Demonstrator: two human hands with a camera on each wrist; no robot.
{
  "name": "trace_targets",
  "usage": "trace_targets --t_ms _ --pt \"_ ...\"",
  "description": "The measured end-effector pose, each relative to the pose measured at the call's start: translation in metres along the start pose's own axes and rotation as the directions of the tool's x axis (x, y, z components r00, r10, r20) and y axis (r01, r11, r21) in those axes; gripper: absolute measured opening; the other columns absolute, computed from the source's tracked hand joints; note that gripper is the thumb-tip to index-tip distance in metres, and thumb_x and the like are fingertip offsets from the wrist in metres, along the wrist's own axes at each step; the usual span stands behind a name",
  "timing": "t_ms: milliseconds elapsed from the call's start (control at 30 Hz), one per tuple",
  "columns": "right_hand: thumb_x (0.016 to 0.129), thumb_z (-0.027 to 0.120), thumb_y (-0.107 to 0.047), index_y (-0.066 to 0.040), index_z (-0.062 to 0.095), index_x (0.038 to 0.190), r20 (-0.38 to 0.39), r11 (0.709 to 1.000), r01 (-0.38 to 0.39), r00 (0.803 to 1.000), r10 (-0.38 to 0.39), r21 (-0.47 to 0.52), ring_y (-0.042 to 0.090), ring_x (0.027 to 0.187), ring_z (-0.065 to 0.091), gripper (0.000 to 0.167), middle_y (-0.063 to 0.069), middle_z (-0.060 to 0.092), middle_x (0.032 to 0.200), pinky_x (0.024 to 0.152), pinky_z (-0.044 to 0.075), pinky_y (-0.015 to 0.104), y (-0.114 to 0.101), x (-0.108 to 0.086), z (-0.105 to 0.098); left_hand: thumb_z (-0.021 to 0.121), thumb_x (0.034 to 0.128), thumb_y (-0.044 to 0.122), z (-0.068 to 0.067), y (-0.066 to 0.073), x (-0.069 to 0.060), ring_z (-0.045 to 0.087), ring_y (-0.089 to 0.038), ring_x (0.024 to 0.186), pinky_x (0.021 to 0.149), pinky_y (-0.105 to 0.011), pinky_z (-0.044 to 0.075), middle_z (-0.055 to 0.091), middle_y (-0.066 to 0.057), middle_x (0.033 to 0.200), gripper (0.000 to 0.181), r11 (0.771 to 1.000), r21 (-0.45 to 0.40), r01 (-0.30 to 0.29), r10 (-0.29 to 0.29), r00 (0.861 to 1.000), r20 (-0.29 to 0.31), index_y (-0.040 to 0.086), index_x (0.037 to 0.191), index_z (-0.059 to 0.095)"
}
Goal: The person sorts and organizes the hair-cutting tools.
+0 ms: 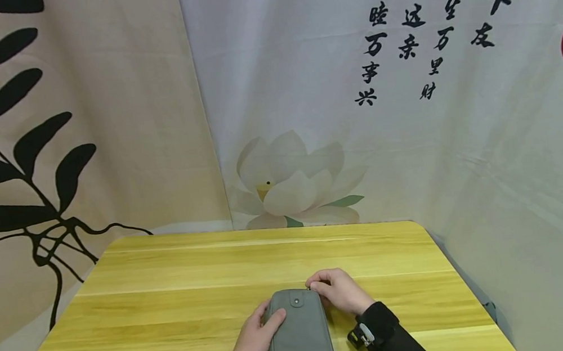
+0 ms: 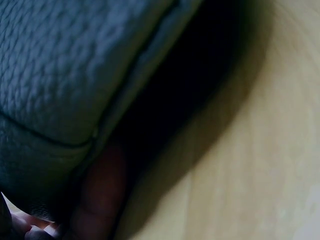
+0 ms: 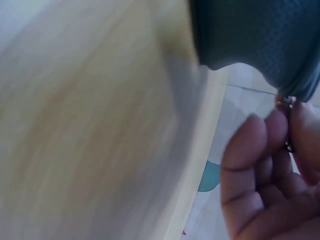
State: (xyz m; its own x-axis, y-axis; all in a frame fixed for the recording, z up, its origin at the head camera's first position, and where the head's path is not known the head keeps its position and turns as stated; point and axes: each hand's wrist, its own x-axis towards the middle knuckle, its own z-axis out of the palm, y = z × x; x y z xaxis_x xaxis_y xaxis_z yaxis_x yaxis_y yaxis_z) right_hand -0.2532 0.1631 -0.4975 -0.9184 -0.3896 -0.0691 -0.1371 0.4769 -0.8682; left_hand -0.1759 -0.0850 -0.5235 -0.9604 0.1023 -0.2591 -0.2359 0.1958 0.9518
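A grey pebbled-leather zip case (image 1: pixel 301 334) lies on the table, long side toward the person, with a snap tab at its far end. My left hand (image 1: pixel 256 336) grips its left side, thumb on the upper face. In the left wrist view a finger (image 2: pixel 102 192) presses beneath the dark edge of the case (image 2: pixel 55 65). At the far right corner my right hand (image 1: pixel 341 293) pinches a small metal zipper pull (image 3: pixel 288 100) between thumb and index finger. The other right fingers curl under, as the right wrist view shows. How far the zip runs open is hidden.
The yellow wood-grain table (image 1: pixel 171 299) extends around the case, its far edge meeting a printed cloth backdrop (image 1: pixel 298 83) with a lotus and black characters. A small camera (image 1: pixel 360 336) is strapped to the right wrist.
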Motion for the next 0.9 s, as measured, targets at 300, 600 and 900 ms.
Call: trace_targets --t_ms 300,600,900 --pt "0.108 0.064 -0.019 -0.014 0.081 0.109 -0.062 0.960 0.121 0.988 -0.141 -0.252 0.015 0.099 0.070 0.017 -0.002 0.078 0.108 0.080 0.056 0.026 0.003 0.001 0.001 0.061 0.1020 0.065 0.001 -0.001 0.000 0.044 -0.050 0.150 0.117 -0.067 0.044 0.048 -0.027 0.162 0.090 1.000 0.000 -0.018 0.018 1.000 -0.014 0.001 0.162 0.041" --pt "0.107 0.065 -0.019 -0.019 0.081 0.105 -0.066 0.958 0.115 0.988 -0.137 -0.262 0.007 0.094 0.068 0.016 -0.006 0.079 0.106 0.081 0.056 0.025 0.008 -0.001 -0.004 0.063 0.1033 0.058 0.004 0.001 0.000 0.046 -0.049 0.150 0.118 -0.067 0.043 0.051 -0.025 0.160 0.081 1.000 0.016 -0.026 0.027 0.999 -0.038 0.003 0.160 0.045" --pt "0.107 0.066 -0.019 -0.025 0.082 0.103 -0.060 0.957 0.102 0.991 -0.123 -0.272 0.010 0.099 0.072 0.018 -0.007 0.080 0.106 0.085 0.059 0.028 0.010 -0.006 -0.009 0.065 0.1027 0.058 0.005 -0.001 0.001 0.048 -0.049 0.149 0.117 -0.066 0.045 0.054 -0.023 0.158 0.077 1.000 0.016 -0.022 0.023 0.998 -0.057 0.006 0.158 0.050"
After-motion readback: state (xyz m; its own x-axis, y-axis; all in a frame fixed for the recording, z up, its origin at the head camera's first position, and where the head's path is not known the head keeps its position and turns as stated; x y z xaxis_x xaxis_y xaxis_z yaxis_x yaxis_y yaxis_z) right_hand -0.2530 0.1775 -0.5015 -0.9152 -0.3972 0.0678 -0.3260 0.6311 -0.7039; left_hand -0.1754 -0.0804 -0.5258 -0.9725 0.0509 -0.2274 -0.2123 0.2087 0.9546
